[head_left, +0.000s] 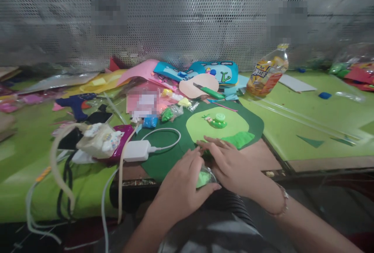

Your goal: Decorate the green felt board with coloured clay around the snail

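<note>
My left hand [184,183] is closed around a clear plastic bag of light green clay [203,178], seen between thumb and palm. My right hand [229,163] lies over the near part of the paper piece, fingers stretched and slightly bent, their tips close to those of my left hand. What is beneath its fingertips is hidden. Just beyond it, a flat patch of bright green clay [241,139] covers the edge of a light green paper oval [198,122]. That oval rests on a dark green paper shape [257,122]. A small clay snail [218,120] sits on the oval.
Beyond are a green cutter [209,90], blue paper cut-outs [230,72] and a leaning drink bottle [267,74]. Bagged clay [167,115] lies left of the oval. Farther left are a white charger [136,150], loose cables and a blue glue gun [76,104]. A perforated metal panel [187,15] stands behind.
</note>
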